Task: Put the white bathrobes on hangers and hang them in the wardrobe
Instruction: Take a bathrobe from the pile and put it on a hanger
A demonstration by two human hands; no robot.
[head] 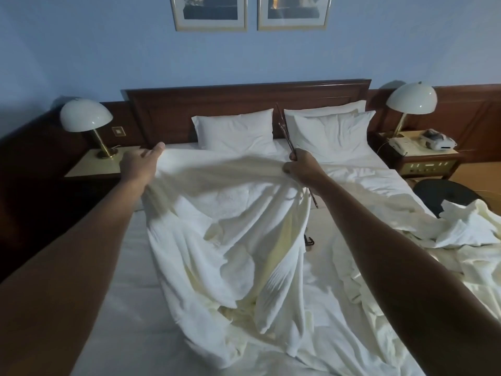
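Hotel bedroom, double bed (130,267), matching bedside lamps (86,115), bedside phone (401,144)

No readable text, label, brand, number or sign appears anywhere in the head view. The two framed pictures (250,12) at the top centre of the frame show only blurred dark and light shapes, with no lettering that can be made out. The telephone (402,144) on the bedside table at the right edge, and the panel (428,167) on that table's front, are too small and dim to read.
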